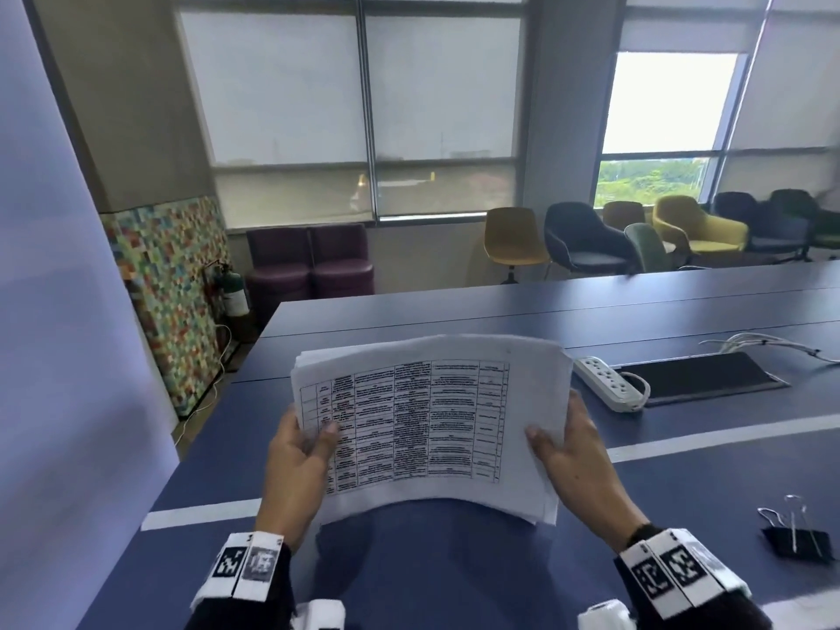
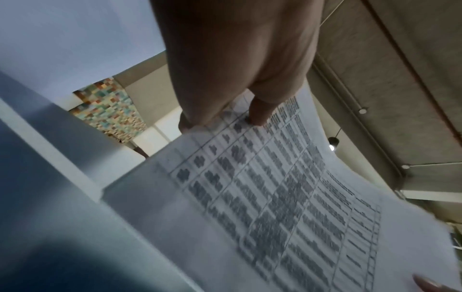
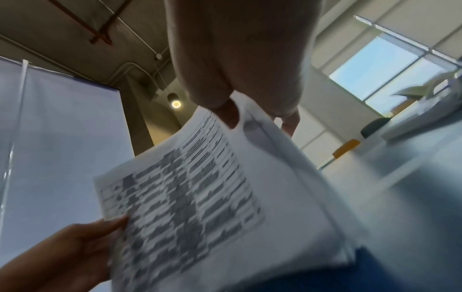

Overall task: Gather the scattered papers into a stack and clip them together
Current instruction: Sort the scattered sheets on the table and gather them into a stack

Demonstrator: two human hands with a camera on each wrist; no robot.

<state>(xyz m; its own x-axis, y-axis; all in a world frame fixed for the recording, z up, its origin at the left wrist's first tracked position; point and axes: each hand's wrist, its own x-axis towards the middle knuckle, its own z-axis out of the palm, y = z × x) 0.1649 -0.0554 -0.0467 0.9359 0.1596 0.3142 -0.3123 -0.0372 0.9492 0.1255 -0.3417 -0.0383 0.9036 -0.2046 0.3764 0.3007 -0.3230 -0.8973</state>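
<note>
A stack of white papers with a printed table on the top sheet is held up over the blue table, bowed upward in the middle. My left hand grips its left edge, thumb on top. My right hand grips the right edge the same way. In the left wrist view the left hand pinches the papers; in the right wrist view the right hand pinches the papers. A black binder clip with silver handles lies on the table at the right, apart from both hands.
A white power strip and a black panel with white cables lie on the table beyond the papers to the right. A pale wall panel stands close on the left. Chairs line the window wall behind the table.
</note>
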